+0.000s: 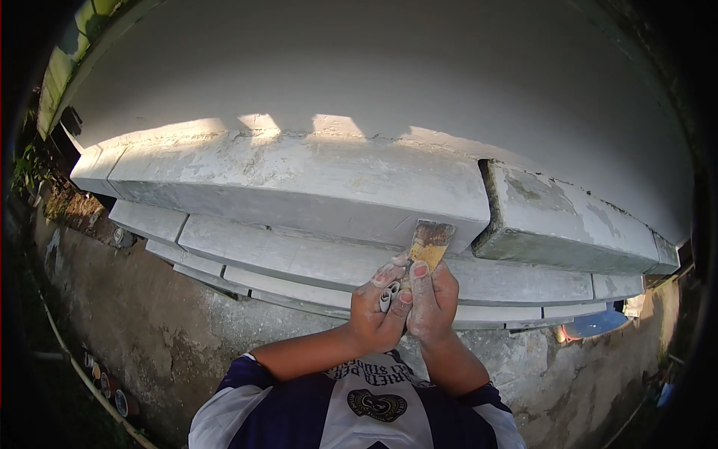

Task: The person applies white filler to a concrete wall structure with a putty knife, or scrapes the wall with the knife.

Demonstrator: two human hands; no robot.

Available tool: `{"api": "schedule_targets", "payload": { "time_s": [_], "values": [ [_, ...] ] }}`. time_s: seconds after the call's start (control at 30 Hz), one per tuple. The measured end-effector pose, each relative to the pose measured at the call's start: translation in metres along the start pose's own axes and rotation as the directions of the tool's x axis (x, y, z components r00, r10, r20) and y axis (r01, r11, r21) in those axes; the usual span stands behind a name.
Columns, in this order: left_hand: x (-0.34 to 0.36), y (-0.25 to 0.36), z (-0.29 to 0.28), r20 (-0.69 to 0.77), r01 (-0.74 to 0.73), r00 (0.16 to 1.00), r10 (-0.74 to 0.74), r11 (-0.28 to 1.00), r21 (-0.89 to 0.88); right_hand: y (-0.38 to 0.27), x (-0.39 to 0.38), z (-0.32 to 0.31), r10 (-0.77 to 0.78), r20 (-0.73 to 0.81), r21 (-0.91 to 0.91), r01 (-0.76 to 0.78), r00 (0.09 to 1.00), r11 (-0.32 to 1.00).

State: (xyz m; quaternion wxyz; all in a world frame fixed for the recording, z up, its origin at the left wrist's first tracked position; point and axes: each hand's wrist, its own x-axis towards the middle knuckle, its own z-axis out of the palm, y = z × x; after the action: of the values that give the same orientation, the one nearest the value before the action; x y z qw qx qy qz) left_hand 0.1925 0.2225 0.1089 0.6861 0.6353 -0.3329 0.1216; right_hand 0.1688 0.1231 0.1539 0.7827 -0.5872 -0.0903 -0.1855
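Note:
My right hand (430,303), dusted with white, grips a putty knife (430,244) whose blade is raised, stained brown and yellowish. My left hand (378,307) is closed beside it, its thumb next to my right thumb, holding a rolled, pale strip of material (388,296), perhaps paper or cloth. The blade stands in front of a white, patchy plastered ledge (292,176); whether it touches the ledge I cannot tell.
A second block (568,221) continues right past a dark gap. Lower white steps (299,254) run across, under a smooth wall (374,67). Below lie stained concrete (164,314), several pots (120,396) at left, a long pole (82,374) and a blue object (598,323) at right.

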Motion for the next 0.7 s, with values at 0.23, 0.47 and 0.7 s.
{"api": "schedule_targets", "payload": {
  "time_s": [0.23, 0.47, 0.7],
  "values": [
    [-0.017, -0.008, 0.007, -0.013, 0.028, 1.000, -0.028, 1.000, 0.010, 0.018, -0.012, -0.011, 0.011, 0.007, -0.004, -0.011, 1.000, 1.000],
    [-0.007, -0.005, 0.002, 0.021, 0.007, 1.000, -0.007, 1.000, -0.004, 0.002, -0.005, -0.005, 0.000, 0.009, -0.032, 0.000, 1.000, 0.999],
    [-0.010, -0.011, 0.008, -0.026, -0.062, 0.998, 0.062, 0.998, 0.007, 0.014, -0.010, -0.009, -0.003, -0.014, -0.018, 0.003, 1.000, 1.000]
  ]
}}
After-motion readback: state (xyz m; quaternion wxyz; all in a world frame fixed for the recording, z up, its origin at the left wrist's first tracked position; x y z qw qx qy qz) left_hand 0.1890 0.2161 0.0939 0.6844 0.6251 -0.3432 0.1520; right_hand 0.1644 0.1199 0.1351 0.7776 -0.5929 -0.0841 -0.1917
